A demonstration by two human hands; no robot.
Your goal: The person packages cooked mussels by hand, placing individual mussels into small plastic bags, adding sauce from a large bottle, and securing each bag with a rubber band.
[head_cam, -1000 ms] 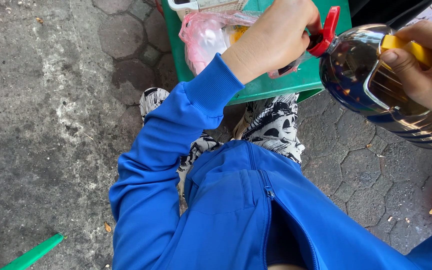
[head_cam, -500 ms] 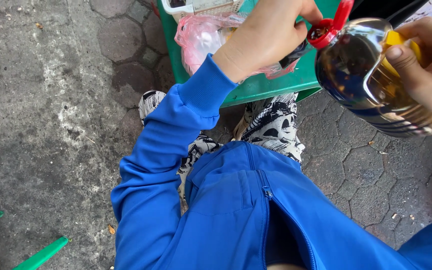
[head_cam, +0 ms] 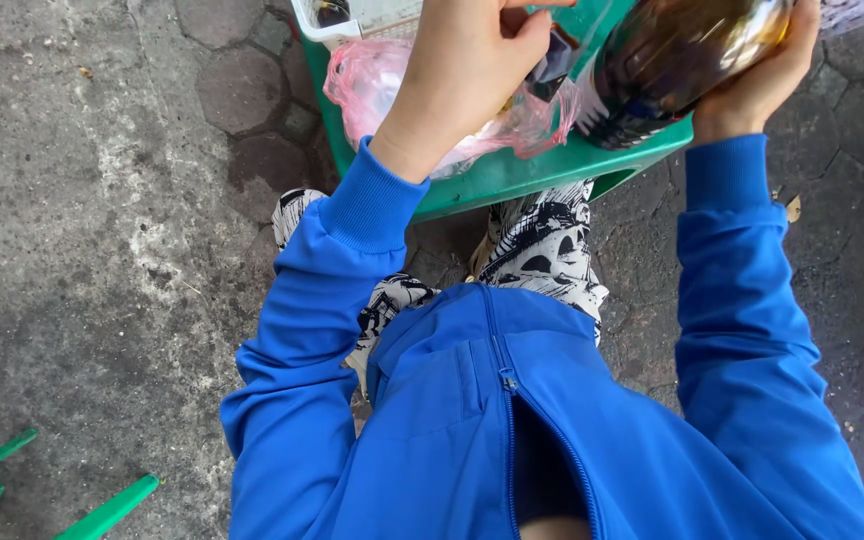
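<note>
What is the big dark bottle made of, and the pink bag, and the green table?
The bottle looks like clear, glossy plastic: light glints off it, dark liquid shows through. The pink bag seems thin plastic film, crinkled and see-through. The green table looks like smooth moulded plastic with a rounded edge, though painted metal is possible.

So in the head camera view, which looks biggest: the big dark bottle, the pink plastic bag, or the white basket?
1. Pink plastic bag
2. Dark bottle, close to the bag and cut by the frame, so unsure
3. White basket, mostly out of frame

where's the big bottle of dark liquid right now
The large clear plastic bottle of dark liquid is at the head view's upper right, held by the right hand over the green plastic table.
</note>
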